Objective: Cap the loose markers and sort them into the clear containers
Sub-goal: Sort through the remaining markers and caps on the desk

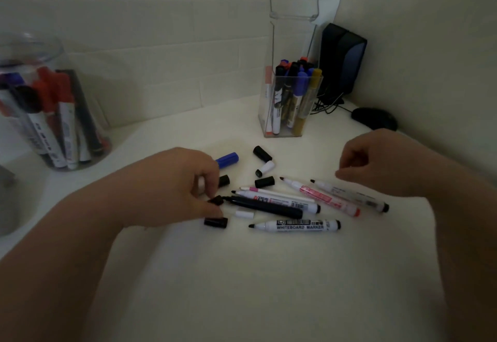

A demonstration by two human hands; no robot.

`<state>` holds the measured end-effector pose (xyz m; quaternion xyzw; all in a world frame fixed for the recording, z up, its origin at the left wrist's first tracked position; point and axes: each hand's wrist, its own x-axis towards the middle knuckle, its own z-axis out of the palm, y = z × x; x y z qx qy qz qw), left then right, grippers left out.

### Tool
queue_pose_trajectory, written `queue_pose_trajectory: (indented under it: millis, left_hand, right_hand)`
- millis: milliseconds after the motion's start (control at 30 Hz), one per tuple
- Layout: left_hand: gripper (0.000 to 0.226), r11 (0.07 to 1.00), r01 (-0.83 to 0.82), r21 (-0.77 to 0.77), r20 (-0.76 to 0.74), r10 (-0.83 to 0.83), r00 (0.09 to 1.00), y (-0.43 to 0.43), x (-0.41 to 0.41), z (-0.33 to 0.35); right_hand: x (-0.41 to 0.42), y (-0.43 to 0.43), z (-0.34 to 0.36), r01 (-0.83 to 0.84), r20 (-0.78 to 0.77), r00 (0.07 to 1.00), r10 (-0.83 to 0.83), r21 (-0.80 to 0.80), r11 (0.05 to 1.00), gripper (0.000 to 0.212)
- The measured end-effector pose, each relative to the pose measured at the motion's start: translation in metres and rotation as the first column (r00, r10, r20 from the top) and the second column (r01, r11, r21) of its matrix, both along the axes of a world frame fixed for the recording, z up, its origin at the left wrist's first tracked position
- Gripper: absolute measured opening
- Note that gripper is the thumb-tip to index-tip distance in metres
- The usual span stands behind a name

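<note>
Left hand pinches stubby cap; right hand curls above slim marker.

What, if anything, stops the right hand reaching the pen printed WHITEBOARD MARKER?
Probably nothing, so yes. The right hand hovers above the rightmost marker; the whiteboard marker lies uncovered nearest the person, touching no other pen. The left hand, pinching a black cap, is clear of it.

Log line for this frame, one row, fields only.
phase: capping | left hand: pinches black cap at black marker tip | right hand: curled, empty, above uncapped markers | round jar, square container: hold markers
</note>
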<state>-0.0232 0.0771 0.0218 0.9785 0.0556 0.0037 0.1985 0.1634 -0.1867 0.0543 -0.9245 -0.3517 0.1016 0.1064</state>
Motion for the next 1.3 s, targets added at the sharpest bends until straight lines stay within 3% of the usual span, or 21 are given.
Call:
queue_pose_trajectory:
  millis: [100,200,433,567,667,800,933,1100,1167,1233,1300]
  left_hand:
    - [0.023,0.984,-0.142,0.11,0.006,0.143,0.99,0.003,0.002,0.002]
    - [0.021,0.971,-0.142,0.19,-0.085,0.161,0.983,0.0,0.003,0.002]
    - [0.017,0.965,-0.127,0.229,-0.152,0.165,0.975,-0.006,0.007,-0.005]
    - [0.018,0.967,-0.145,0.211,-0.146,0.178,0.973,-0.006,0.009,-0.008]
    - [0.013,0.972,-0.172,0.161,-0.06,0.183,0.981,-0.004,0.009,-0.007]
    - [0.015,0.969,-0.245,-0.031,0.109,0.247,0.963,-0.005,0.007,-0.006]
    - [0.015,0.916,-0.272,-0.296,0.101,0.313,0.944,-0.001,0.008,-0.008]
    - [0.013,0.962,-0.185,-0.2,0.082,0.205,0.975,0.001,0.008,-0.011]
    - [0.009,0.951,-0.183,-0.25,0.136,0.222,0.966,0.003,0.01,-0.013]
    - [0.006,0.833,-0.178,-0.524,0.163,0.303,0.939,0.001,0.012,-0.013]
    - [0.009,0.478,-0.123,-0.87,0.097,0.409,0.907,-0.003,0.015,-0.01]
  right_hand:
    - [-0.005,0.003,0.001,-0.053,-0.068,0.996,0.05,-0.043,0.998,0.012]
    - [-0.022,0.016,-0.004,-0.158,-0.147,0.978,0.147,-0.066,0.985,0.011]
    - [-0.038,0.034,-0.015,-0.239,-0.089,0.97,0.225,-0.207,0.949,0.005]
    - [-0.035,0.032,-0.014,-0.219,-0.067,0.975,0.21,-0.199,0.955,0.015]
    - [-0.032,0.033,-0.017,-0.201,-0.051,0.98,0.194,-0.195,0.96,0.016]
    - [-0.033,0.039,-0.021,-0.184,-0.039,0.983,0.18,-0.204,0.962,0.012]
    - [-0.031,0.038,-0.019,-0.161,-0.028,0.987,0.158,-0.166,0.973,0.01]
    - [-0.019,0.022,-0.005,-0.063,-0.034,0.998,0.061,-0.067,0.996,0.013]
    - [-0.014,0.017,-0.003,-0.045,-0.09,0.995,0.048,0.035,0.998,0.013]
    - [-0.013,0.015,-0.001,-0.041,-0.214,0.973,0.082,0.191,0.981,0.015]
    - [-0.014,0.014,0.0,-0.055,-0.384,0.906,0.177,0.308,0.95,0.023]
